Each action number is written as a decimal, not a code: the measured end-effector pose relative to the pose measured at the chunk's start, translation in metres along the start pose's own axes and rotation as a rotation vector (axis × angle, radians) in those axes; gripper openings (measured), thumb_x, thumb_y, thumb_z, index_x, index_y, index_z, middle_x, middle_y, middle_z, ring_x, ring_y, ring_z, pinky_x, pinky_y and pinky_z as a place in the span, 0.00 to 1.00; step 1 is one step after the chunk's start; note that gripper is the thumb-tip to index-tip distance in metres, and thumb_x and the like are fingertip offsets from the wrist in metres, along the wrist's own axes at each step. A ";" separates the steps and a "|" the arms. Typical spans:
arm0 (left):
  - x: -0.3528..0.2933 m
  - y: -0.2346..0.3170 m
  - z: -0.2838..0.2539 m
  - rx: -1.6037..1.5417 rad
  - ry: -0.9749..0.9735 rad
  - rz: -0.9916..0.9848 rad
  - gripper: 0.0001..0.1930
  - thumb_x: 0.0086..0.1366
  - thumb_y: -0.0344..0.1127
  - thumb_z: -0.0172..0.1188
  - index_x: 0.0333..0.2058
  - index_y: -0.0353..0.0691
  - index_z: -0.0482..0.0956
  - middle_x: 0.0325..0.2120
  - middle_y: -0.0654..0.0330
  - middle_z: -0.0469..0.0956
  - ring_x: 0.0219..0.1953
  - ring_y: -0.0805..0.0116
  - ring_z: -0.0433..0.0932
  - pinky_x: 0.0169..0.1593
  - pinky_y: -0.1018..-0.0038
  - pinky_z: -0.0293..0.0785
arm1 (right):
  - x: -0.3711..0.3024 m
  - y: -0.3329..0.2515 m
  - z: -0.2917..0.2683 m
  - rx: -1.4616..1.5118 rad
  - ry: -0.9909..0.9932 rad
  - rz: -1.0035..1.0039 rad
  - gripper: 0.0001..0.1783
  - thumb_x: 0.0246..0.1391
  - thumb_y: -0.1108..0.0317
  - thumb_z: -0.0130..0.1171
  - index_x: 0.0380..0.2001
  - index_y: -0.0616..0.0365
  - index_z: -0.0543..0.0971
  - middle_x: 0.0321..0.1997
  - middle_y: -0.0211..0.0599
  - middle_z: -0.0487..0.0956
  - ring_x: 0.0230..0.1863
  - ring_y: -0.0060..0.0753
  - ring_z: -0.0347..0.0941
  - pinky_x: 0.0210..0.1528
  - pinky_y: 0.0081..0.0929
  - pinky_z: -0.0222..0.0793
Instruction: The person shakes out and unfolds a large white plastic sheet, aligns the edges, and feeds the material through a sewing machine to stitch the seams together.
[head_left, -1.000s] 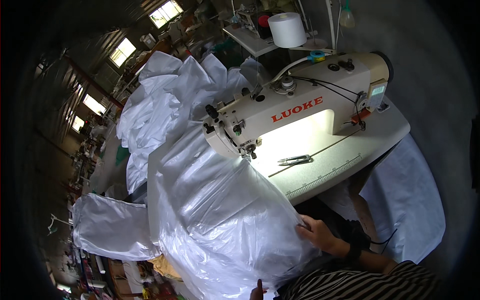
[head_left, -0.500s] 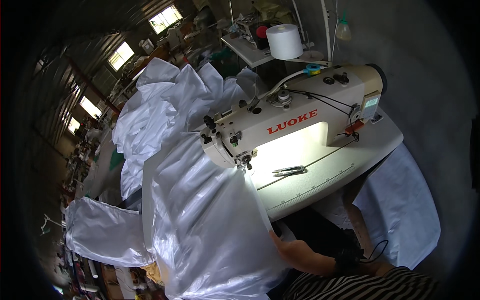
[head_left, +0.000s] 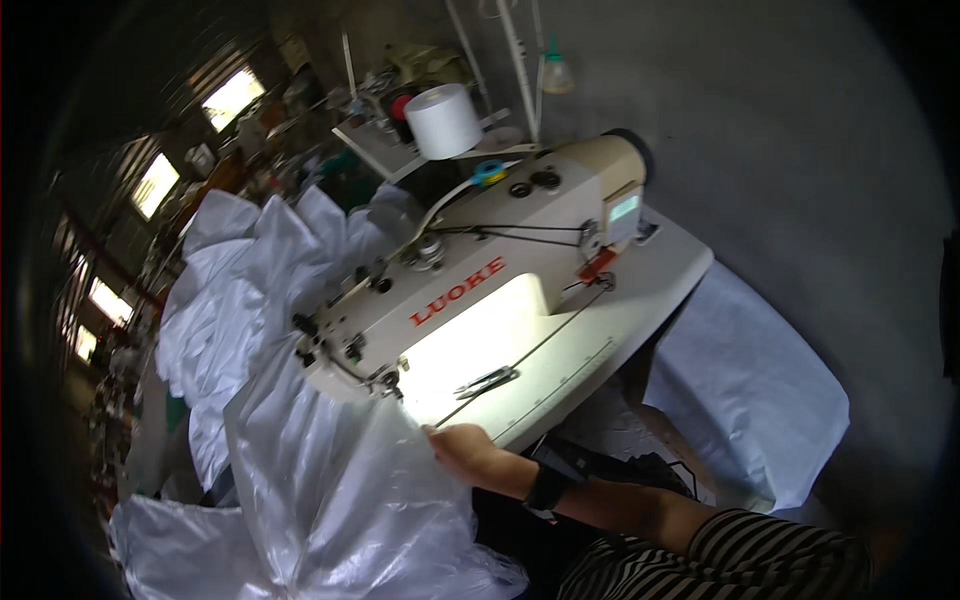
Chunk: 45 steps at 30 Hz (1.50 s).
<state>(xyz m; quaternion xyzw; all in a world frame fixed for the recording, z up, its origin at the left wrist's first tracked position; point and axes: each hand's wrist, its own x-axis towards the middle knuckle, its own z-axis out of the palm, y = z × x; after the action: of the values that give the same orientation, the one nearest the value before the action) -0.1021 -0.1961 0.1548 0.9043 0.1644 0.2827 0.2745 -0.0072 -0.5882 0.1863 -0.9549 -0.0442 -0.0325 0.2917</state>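
Note:
A large white plastic-looking sheet (head_left: 370,500) drapes in folds over the left end of a sewing machine (head_left: 470,265) and runs under its needle area. My right hand (head_left: 465,455) holds the sheet's right edge just in front of the needle area, its fingers closed and wrist banded in black. Thread snips (head_left: 487,382) lie on the lit machine bed (head_left: 545,385), beyond that hand. I cannot see my left hand.
More of the white sheeting is heaped (head_left: 235,270) behind the machine's left end. A white thread cone (head_left: 443,122) stands behind the machine. Pale sheeting (head_left: 750,390) hangs at the right, near a grey wall (head_left: 760,150).
The view has swung, so the machine sits lower and further left. My right hand has moved up along the sheet's edge, closer to the needle area.

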 end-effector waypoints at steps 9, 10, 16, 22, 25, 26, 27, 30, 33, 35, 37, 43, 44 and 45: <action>-0.146 0.007 0.037 0.184 -0.756 -0.096 0.24 0.72 0.56 0.53 0.38 0.39 0.85 0.28 0.53 0.85 0.25 0.64 0.84 0.33 0.71 0.78 | -0.165 0.102 0.001 0.061 0.368 -0.168 0.11 0.58 0.62 0.62 0.43 0.50 0.82 0.31 0.34 0.81 0.31 0.36 0.82 0.32 0.29 0.78; -0.159 -0.004 0.036 0.230 -0.820 -0.143 0.24 0.72 0.56 0.53 0.39 0.39 0.85 0.28 0.53 0.85 0.25 0.64 0.84 0.33 0.71 0.78 | -0.180 0.142 0.005 -0.071 0.218 -0.069 0.10 0.60 0.63 0.59 0.42 0.50 0.82 0.33 0.37 0.81 0.32 0.40 0.82 0.34 0.33 0.79; -0.199 -0.047 -0.035 0.569 -1.105 -0.460 0.22 0.72 0.55 0.54 0.40 0.39 0.84 0.29 0.53 0.85 0.25 0.64 0.84 0.33 0.71 0.78 | -0.224 0.348 0.035 -0.563 -0.199 0.145 0.09 0.57 0.64 0.57 0.36 0.51 0.84 0.35 0.39 0.82 0.43 0.45 0.80 0.46 0.43 0.76; -0.161 0.088 -0.098 0.225 -0.985 -0.121 0.12 0.70 0.36 0.59 0.47 0.38 0.82 0.36 0.53 0.84 0.37 0.66 0.85 0.35 0.69 0.79 | -0.205 0.412 0.037 -0.685 -0.117 0.121 0.09 0.53 0.65 0.61 0.37 0.50 0.85 0.37 0.39 0.82 0.45 0.47 0.79 0.48 0.45 0.75; -0.149 0.185 -0.048 -0.133 -1.094 0.200 0.10 0.70 0.30 0.57 0.47 0.35 0.82 0.36 0.53 0.83 0.39 0.68 0.82 0.40 0.71 0.78 | -0.194 0.409 0.011 -0.743 -0.011 0.099 0.09 0.51 0.65 0.63 0.37 0.50 0.85 0.38 0.39 0.82 0.46 0.48 0.78 0.49 0.45 0.74; -0.153 0.212 -0.022 -0.233 -1.203 0.144 0.10 0.69 0.28 0.59 0.47 0.33 0.81 0.38 0.54 0.83 0.38 0.67 0.81 0.44 0.73 0.77 | -0.191 0.402 -0.004 -0.733 -0.047 0.090 0.09 0.51 0.66 0.63 0.37 0.50 0.85 0.38 0.39 0.82 0.46 0.49 0.78 0.49 0.46 0.74; -0.163 0.236 0.013 -0.390 -1.307 0.063 0.11 0.69 0.26 0.59 0.49 0.33 0.80 0.40 0.56 0.83 0.39 0.65 0.81 0.47 0.72 0.76 | -0.201 0.396 -0.028 -0.672 -0.316 -0.044 0.10 0.49 0.64 0.66 0.37 0.47 0.86 0.39 0.35 0.82 0.52 0.48 0.74 0.55 0.48 0.69; -0.198 0.287 0.129 -0.540 -1.518 0.192 0.37 0.58 0.39 0.72 0.63 0.35 0.67 0.61 0.44 0.70 0.64 0.49 0.70 0.67 0.61 0.62 | -0.222 0.361 -0.099 -0.346 -0.146 -0.190 0.09 0.49 0.61 0.67 0.35 0.47 0.86 0.39 0.36 0.82 0.51 0.48 0.75 0.62 0.47 0.65; -0.250 0.315 0.218 -0.580 -1.269 0.689 0.33 0.59 0.40 0.71 0.60 0.32 0.71 0.57 0.43 0.75 0.59 0.42 0.73 0.62 0.62 0.70 | -0.235 0.324 -0.151 -0.226 -0.052 -0.147 0.09 0.50 0.59 0.67 0.34 0.48 0.85 0.38 0.37 0.82 0.51 0.46 0.75 0.66 0.47 0.61; -0.273 0.322 0.244 -0.562 -1.344 0.638 0.28 0.60 0.40 0.71 0.54 0.29 0.75 0.49 0.44 0.80 0.52 0.42 0.78 0.57 0.62 0.74 | -0.236 0.308 -0.173 -0.173 -0.158 -0.015 0.09 0.50 0.60 0.68 0.34 0.49 0.85 0.37 0.37 0.81 0.52 0.46 0.74 0.69 0.47 0.58; -0.285 0.322 0.245 -0.463 -1.480 0.487 0.25 0.60 0.39 0.71 0.49 0.26 0.79 0.42 0.47 0.84 0.45 0.49 0.82 0.51 0.64 0.76 | -0.239 0.297 -0.187 -0.236 -0.048 -0.021 0.11 0.51 0.59 0.68 0.37 0.49 0.84 0.44 0.34 0.80 0.54 0.40 0.73 0.70 0.45 0.56; -0.294 0.316 0.193 -0.815 -1.622 -0.316 0.11 0.62 0.32 0.71 0.39 0.30 0.85 0.29 0.66 0.82 0.31 0.82 0.76 0.36 0.81 0.73 | -0.274 0.243 -0.167 -0.087 0.336 0.240 0.25 0.52 0.49 0.69 0.48 0.50 0.79 0.49 0.33 0.77 0.54 0.40 0.72 0.61 0.39 0.64; -0.296 0.318 0.188 -0.846 -1.614 -0.330 0.11 0.61 0.32 0.72 0.39 0.31 0.85 0.30 0.65 0.82 0.31 0.82 0.76 0.35 0.82 0.73 | -0.279 0.230 -0.155 -0.013 0.388 0.230 0.27 0.51 0.46 0.69 0.47 0.52 0.79 0.49 0.35 0.77 0.53 0.42 0.73 0.56 0.38 0.66; -0.298 0.321 0.184 -0.823 -1.599 -0.324 0.11 0.61 0.32 0.72 0.38 0.31 0.85 0.29 0.65 0.82 0.30 0.82 0.76 0.35 0.82 0.73 | -0.283 0.217 -0.143 0.063 0.397 0.229 0.29 0.49 0.45 0.70 0.46 0.54 0.78 0.47 0.37 0.77 0.51 0.44 0.73 0.56 0.39 0.66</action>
<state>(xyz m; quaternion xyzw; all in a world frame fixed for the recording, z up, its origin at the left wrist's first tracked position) -0.1797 -0.6608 0.0916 0.6273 -0.0634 -0.4338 0.6436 -0.2714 -0.8666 0.1597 -0.9191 0.1219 -0.1849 0.3259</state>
